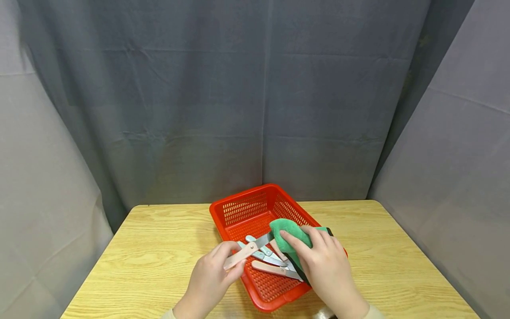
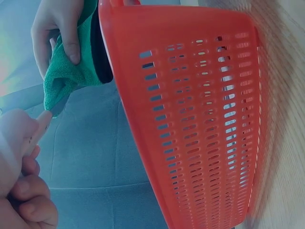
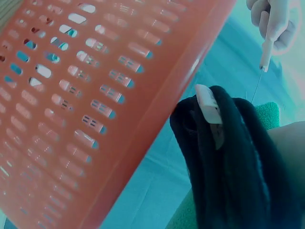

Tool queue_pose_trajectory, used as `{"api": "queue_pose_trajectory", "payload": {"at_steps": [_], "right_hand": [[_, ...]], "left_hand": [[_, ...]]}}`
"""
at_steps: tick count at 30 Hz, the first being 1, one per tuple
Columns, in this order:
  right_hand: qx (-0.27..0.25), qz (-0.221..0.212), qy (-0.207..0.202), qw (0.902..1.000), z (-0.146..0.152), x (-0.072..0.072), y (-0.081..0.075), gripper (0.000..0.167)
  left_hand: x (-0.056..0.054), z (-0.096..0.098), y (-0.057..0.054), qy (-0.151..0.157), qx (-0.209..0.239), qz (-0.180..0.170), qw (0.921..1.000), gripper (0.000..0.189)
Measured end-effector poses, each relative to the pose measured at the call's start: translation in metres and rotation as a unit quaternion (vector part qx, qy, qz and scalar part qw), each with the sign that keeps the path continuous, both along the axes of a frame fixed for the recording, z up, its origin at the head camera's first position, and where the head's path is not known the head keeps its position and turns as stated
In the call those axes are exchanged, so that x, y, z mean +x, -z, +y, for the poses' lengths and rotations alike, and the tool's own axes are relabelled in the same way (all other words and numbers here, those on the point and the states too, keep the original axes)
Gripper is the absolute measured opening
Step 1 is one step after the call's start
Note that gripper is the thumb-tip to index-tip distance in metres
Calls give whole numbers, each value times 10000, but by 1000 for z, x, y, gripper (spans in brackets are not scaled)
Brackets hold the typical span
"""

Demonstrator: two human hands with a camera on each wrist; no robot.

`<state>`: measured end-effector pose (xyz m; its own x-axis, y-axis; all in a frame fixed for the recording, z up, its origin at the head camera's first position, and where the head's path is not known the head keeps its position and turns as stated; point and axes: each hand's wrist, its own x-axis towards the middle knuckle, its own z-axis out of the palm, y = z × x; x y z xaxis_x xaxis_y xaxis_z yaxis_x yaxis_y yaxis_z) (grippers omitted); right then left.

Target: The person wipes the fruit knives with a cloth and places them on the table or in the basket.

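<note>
In the head view my left hand (image 1: pixel 209 277) grips a knife by its pink handle (image 1: pixel 241 257), the blade (image 1: pixel 263 240) pointing right and away over a red basket. My right hand (image 1: pixel 328 268) holds a green cloth (image 1: pixel 292 235) with a black border, folded around the blade's tip end. The cloth hides that end. Below them, several knives with pink and pale handles, such as a pink-handled knife (image 1: pixel 271 269), lie in the red basket (image 1: pixel 275 305). The left wrist view also shows the cloth (image 2: pixel 71 71) meeting the knife, above the basket's rim.
The basket stands at an angle on a wooden table (image 1: pixel 167 252). Grey curtains (image 1: pixel 199 110) hang behind the table and at both sides. Near the front edge, a small shiny object (image 1: pixel 323 313) shows partly beside the right wrist.
</note>
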<state>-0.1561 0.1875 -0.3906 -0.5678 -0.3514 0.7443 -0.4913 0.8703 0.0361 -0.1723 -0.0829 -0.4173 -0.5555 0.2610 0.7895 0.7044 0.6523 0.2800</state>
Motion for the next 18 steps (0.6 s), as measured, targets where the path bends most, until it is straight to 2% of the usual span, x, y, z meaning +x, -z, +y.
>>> {"api": "queue_pose_trajectory", "payload": {"at_steps": [3, 6, 10, 11, 13, 18], "right_hand": [[-3, -45, 44, 10000, 2, 1, -1, 34], [5, -80, 28, 10000, 3, 2, -3, 55], [-32, -18, -54, 10000, 3, 4, -2, 33], [-43, -3, -69, 10000, 3, 4, -2, 33], [-64, 23, -85, 9999, 2, 5, -1, 44], [-81, 3, -98, 9999, 1, 7, -1, 47]], "left_hand": [[0, 0, 0, 33, 20, 5, 10000, 36], [0, 0, 1, 63, 63, -60, 9999, 36], [0, 1, 1, -26, 82, -259, 9996, 36], [1, 1, 1, -72, 71, -323, 9994, 37], [2, 1, 0, -174, 56, -460, 9988, 38], [4, 2, -3, -355, 104, -678, 9970, 39]]}}
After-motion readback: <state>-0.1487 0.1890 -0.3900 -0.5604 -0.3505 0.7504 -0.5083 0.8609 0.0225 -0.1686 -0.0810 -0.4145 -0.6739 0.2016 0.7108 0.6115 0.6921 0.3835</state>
